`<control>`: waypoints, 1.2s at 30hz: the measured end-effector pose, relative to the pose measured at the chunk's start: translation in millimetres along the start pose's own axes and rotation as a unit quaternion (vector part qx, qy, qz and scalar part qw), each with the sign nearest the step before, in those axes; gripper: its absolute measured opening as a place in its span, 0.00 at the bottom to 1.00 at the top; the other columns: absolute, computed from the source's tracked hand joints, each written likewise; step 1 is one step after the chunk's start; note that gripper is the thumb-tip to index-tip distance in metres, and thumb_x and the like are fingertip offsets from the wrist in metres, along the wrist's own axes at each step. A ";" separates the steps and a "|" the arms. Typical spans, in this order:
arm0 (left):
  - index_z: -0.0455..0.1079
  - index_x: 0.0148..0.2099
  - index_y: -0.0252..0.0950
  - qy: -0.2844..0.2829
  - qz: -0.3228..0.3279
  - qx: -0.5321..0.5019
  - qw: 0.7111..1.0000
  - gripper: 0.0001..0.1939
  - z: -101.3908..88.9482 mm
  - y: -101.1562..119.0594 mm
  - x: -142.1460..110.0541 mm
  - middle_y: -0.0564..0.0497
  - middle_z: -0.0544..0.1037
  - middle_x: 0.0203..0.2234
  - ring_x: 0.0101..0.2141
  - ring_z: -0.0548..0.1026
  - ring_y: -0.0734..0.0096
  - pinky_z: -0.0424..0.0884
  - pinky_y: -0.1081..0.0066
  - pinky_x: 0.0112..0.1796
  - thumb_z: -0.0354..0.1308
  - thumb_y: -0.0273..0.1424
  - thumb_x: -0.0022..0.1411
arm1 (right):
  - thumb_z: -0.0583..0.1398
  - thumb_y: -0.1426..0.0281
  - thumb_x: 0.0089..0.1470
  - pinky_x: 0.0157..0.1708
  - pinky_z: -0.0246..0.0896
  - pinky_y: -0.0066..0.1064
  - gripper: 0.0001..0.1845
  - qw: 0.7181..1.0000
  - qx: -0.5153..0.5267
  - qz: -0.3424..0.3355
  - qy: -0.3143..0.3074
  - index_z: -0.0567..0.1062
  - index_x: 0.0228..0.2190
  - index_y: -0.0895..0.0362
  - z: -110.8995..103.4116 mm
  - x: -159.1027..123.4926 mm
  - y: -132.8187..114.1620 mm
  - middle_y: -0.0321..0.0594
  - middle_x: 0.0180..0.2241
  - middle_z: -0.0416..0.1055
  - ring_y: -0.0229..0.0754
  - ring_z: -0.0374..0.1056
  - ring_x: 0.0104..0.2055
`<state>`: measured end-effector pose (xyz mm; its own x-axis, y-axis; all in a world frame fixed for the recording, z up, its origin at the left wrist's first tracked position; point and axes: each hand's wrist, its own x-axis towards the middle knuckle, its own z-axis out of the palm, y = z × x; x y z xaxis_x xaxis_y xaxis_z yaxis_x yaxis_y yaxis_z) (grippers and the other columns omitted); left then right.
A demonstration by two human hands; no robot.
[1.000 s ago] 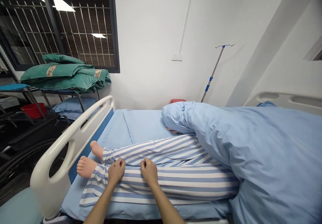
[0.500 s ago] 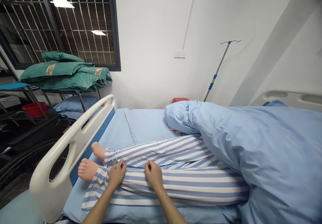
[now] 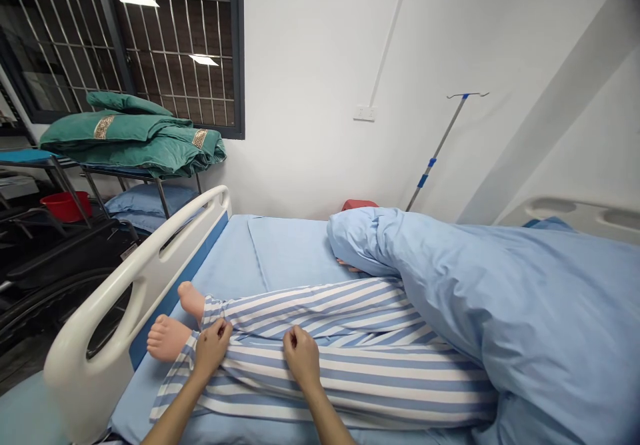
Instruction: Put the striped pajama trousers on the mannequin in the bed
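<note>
A figure lies on a hospital bed (image 3: pixel 280 252) in blue-and-white striped pyjama trousers (image 3: pixel 360 358), its bare feet (image 3: pixel 167 337) towards the white footboard (image 3: pixel 125 298). A light blue quilt (image 3: pixel 500 312) covers its upper body. My left hand (image 3: pixel 211 350) is closed on the trouser cloth near the ankle, close to the feet. My right hand (image 3: pixel 301 358) is closed in a pinch on the cloth of the nearer leg, around the shin.
Folded green blankets (image 3: pixel 135 142) lie on a metal rack at the left, with a red basin (image 3: pixel 65 205) and a blue pillow (image 3: pixel 145 205) below. A black wheelchair (image 3: pixel 55 278) stands beside the footboard. An IV pole (image 3: pixel 440 148) leans by the wall.
My left hand has slid left along the trouser leg towards the ankle. My right hand stays at about the same spot on the leg. The view has shifted a little.
</note>
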<state>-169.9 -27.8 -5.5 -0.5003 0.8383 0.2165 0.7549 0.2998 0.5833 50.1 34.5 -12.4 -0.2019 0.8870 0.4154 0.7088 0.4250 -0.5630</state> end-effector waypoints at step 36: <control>0.68 0.37 0.40 -0.086 -0.017 0.160 0.983 0.13 30.7 55.9 -13.7 0.48 0.76 0.34 0.37 0.72 0.66 0.60 0.72 0.33 0.42 0.34 0.60 | 0.49 0.73 0.53 0.27 0.45 0.27 0.12 1.000 -0.013 -0.009 0.003 0.61 0.19 0.56 -1.2 -1.3 -2.4 0.35 0.20 0.64 0.36 0.60 0.25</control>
<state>-107.9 -8.5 0.1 -0.4694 0.8816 0.0503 0.8475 0.4338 0.3059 49.4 32.1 -10.8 -0.2107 0.8780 0.4297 0.7230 0.4359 -0.5360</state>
